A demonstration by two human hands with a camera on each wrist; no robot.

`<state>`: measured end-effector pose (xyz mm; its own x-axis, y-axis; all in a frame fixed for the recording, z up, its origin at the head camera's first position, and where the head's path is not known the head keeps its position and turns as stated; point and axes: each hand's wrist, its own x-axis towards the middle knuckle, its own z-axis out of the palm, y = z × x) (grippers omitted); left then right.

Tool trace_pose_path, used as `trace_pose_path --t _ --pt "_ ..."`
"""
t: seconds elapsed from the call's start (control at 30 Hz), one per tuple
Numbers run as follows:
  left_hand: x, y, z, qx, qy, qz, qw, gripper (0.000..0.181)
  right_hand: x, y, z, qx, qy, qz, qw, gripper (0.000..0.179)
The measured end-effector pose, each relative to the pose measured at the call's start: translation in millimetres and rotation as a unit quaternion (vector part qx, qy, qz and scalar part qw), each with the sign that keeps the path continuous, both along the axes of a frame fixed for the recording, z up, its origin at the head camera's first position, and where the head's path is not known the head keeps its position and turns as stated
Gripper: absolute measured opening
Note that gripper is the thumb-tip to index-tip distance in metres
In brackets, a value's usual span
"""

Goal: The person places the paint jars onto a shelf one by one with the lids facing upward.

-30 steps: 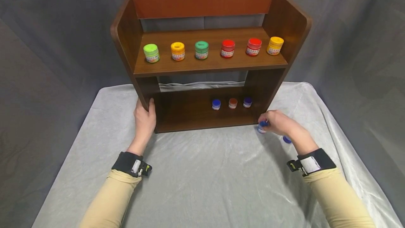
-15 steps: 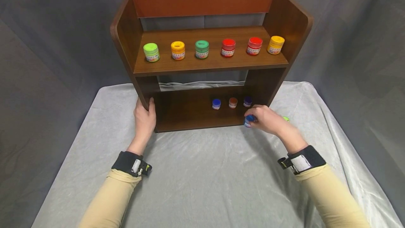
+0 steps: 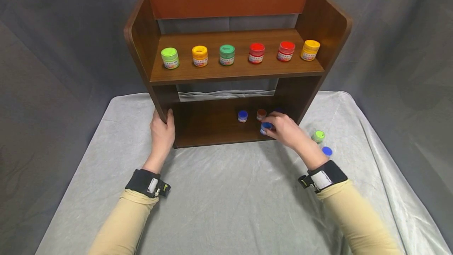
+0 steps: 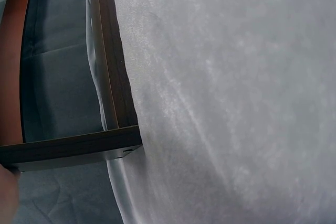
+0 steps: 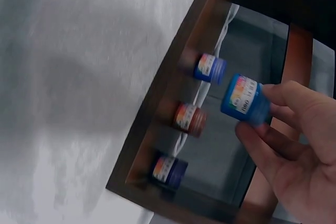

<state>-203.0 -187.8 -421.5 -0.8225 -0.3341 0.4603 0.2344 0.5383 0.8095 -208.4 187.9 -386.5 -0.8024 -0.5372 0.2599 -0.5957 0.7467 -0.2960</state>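
Observation:
My right hand (image 3: 286,130) pinches a blue paint jar (image 5: 243,97) by its lid end, in front of the lower shelf. Close by on that shelf stand a dark blue jar (image 5: 211,68), a brown jar (image 5: 189,118) and a purple jar (image 5: 169,171); the purple one is mostly hidden by the hand in the head view. At the left, my left hand (image 3: 162,131) grips the side panel of the brown wooden shelf (image 3: 212,141), its thumb on the inner side. Only a bit of that hand shows in the left wrist view.
Along the upper shelf stands a row of light green, yellow, green (image 3: 227,55), red and yellow jars. A light green jar (image 3: 318,136) and a blue-lidded jar (image 3: 327,152) rest on the grey cloth right of the shelf. Grey curtains hang behind.
My right hand has carried the blue jar leftward, from beside the shelf's right corner to in front of the brown jar. The left hand keeps its grip in place.

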Motion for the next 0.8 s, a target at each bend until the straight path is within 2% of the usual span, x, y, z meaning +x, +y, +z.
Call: trace_pose_path --t 0.2,0.6,0.8 --pt "0.1 -0.3 -0.3 0.003 0.0 -0.001 1.0 0.038 -6.5 -16.4 -7.0 -0.023 0.017 -0.011 0.9995 0.035" --pt "-0.8 -0.2 -1.2 0.003 -0.002 0.002 1.0 0.04 -16.5 -51.5 -20.0 -0.05 0.005 -0.042 0.9978 0.031" --pt "-1.0 -0.5 -1.5 0.001 0.004 0.005 1.0 0.04 -19.9 -70.2 -28.4 -0.065 -0.008 -0.044 0.9969 0.033"
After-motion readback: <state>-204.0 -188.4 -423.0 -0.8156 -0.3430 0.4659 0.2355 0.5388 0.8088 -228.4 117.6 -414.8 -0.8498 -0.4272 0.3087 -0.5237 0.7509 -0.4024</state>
